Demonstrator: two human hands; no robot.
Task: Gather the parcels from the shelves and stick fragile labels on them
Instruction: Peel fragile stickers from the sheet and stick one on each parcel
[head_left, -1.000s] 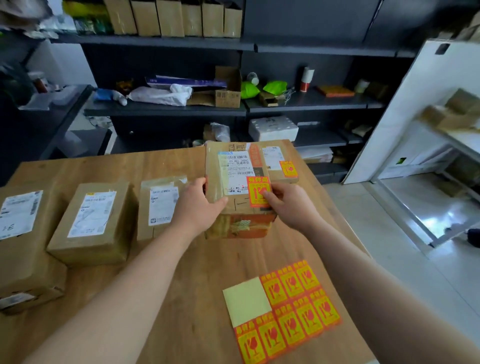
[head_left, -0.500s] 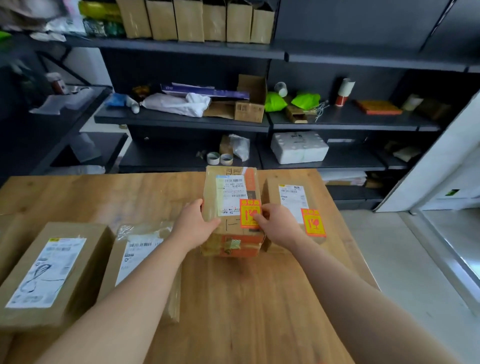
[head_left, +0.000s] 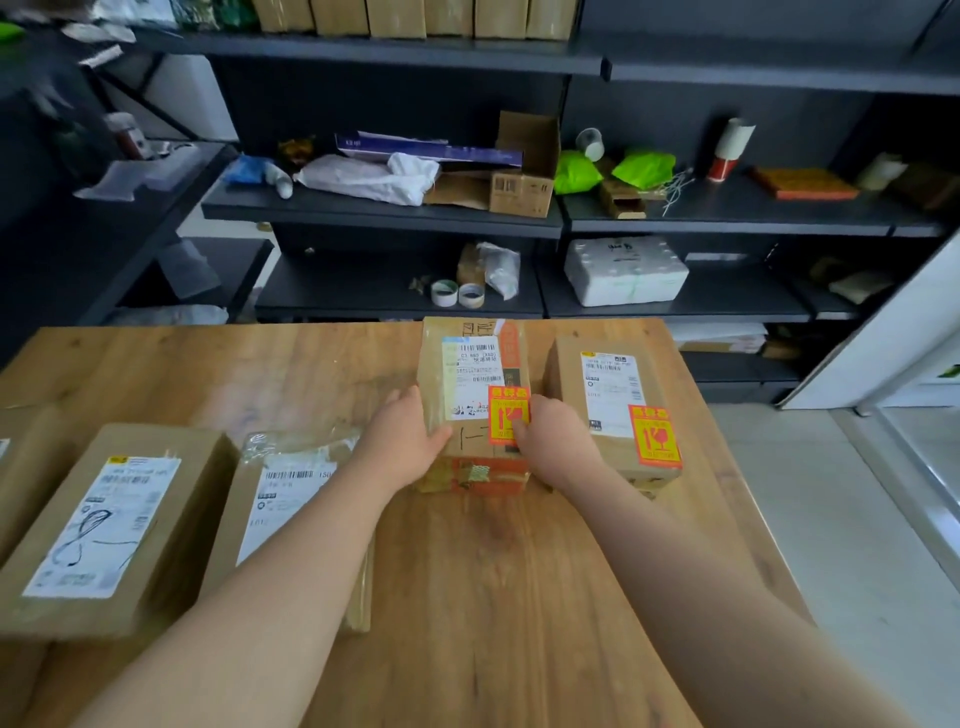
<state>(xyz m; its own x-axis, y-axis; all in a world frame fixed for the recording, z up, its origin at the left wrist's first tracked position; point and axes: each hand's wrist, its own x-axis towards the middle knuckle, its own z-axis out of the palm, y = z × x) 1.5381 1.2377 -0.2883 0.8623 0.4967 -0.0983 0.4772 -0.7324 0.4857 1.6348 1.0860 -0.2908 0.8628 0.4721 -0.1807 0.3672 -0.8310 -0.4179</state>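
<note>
The held parcel's (head_left: 470, 364) shipping label (head_left: 471, 382) reads "C3 685 (X50)"; other print is too blurred.

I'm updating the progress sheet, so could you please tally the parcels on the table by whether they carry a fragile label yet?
With a fragile label: 2, the parcel under the hands and the one to its right.
Without one visible: 2, and.
Total: 4, excluding a cut-off box at the left edge.

1. Both forearms are bare and extend forward from the lower edge of the view, converging toward the centre.
2. Left hand (head_left: 402, 441): palm turned inward, fingers spread and curved, thumb set forward.
3. Right hand (head_left: 553, 441): palm down, fingers extended forward and pressed flat, fingertips (head_left: 519, 423) pointing left.
4. The hands are near each other, not touching.
</note>
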